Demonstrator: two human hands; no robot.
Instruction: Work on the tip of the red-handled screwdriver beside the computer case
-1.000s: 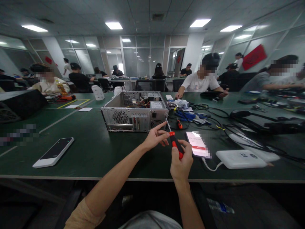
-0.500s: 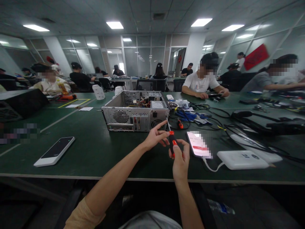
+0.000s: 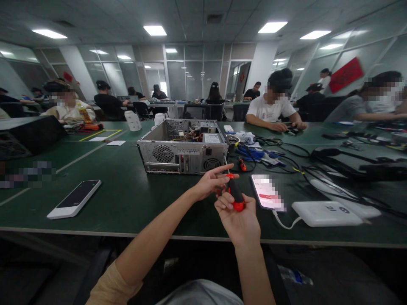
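A screwdriver (image 3: 235,192) with a black and red handle is held above the green table (image 3: 127,199), its thin shaft pointing up toward an open metal computer case (image 3: 182,148). My right hand (image 3: 240,220) is closed round the lower end of the handle. My left hand (image 3: 210,182) pinches the handle's top near the shaft, forefinger stretched out. Both hands hover just in front of the case's rear panel without touching it.
A lit phone (image 3: 266,192) lies right of my hands, cabled to a white power bank (image 3: 326,213). Another white phone (image 3: 74,198) lies at the left. Tangled black cables (image 3: 333,163) and blue tools cover the right side. Several people sit at the tables behind.
My right hand has turned on the handle and slid lower, so its palm side now faces up. The left hand keeps its pinch. The view has shifted slightly.
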